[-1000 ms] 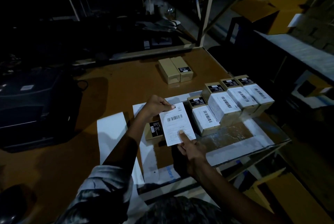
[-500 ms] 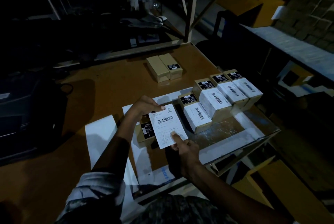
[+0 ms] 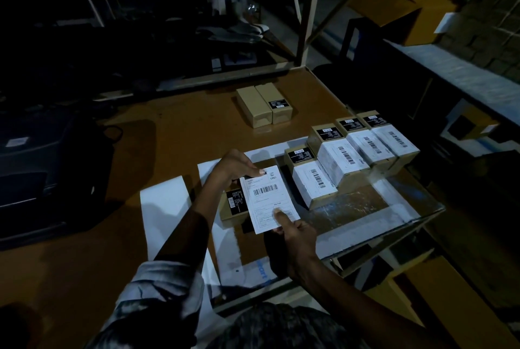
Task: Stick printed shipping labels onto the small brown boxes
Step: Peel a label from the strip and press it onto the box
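Both hands held one white label point(image 3: 268, 199) over a brown box point(image 3: 234, 206) near the bench's point(image 3: 180, 134) front edge: the left hand point(image 3: 235, 166) pinched the label's far corner and the right hand point(image 3: 297, 231) gripped its near edge, thumb on its face. Whether the label touched the box could not be told. Four labelled boxes point(image 3: 353, 158) stood in a row toward the right edge, and two bare boxes point(image 3: 264, 108) lay side by side near the back edge.
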`<state>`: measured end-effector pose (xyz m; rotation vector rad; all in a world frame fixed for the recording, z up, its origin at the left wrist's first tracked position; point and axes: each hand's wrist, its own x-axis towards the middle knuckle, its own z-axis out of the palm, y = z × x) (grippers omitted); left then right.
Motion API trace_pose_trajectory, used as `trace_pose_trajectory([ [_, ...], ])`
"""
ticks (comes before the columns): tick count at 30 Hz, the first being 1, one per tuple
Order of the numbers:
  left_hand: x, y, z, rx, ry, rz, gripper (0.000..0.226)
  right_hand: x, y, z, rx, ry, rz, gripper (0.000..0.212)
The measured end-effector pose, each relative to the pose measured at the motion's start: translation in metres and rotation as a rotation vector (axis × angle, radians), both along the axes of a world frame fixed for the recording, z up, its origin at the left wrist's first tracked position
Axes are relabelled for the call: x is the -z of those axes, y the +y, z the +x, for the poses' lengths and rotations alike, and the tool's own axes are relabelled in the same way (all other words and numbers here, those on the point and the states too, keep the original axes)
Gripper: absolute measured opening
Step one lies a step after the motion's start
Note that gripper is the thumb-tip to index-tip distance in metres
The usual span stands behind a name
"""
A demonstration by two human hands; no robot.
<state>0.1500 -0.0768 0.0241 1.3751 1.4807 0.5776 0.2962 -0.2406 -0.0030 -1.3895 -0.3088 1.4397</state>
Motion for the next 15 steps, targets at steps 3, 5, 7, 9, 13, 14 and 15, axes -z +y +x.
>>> trace_pose_trajectory([
  [3,0.0031,0.0022,0.0004,-0.001,0.022,-0.001,0.014,-0.0021,-0.0017,-0.0006,0.006,-0.026,0.002,0.036],
  [5,0.0048,0.0028,0.0014,0.002,0.032,0.002,0.015,-0.0038,-0.0027,-0.0013,0.001,-0.022,0.009,0.031],
  [7,0.0058,0.0033,0.0018,-0.002,0.033,0.004,0.015,-0.0039,-0.0029,-0.0017,0.001,-0.008,0.013,0.027],
  [9,0.0058,0.0039,0.0024,-0.015,0.039,0.001,0.023,-0.005,-0.0029,-0.0018,0.008,0.009,0.018,0.027],
  [13,0.0075,0.0057,0.0048,-0.022,0.053,0.006,0.026,-0.0078,-0.0035,-0.0031,0.027,0.017,0.011,0.027],
  [14,0.008,0.0056,0.005,-0.021,0.05,0.01,0.026,-0.0082,-0.0035,-0.0034,0.032,0.018,0.009,0.026],
  [15,0.0085,0.0056,0.0053,-0.02,0.049,0.014,0.026,-0.0091,-0.0036,-0.0033,0.039,0.02,0.008,0.025],
])
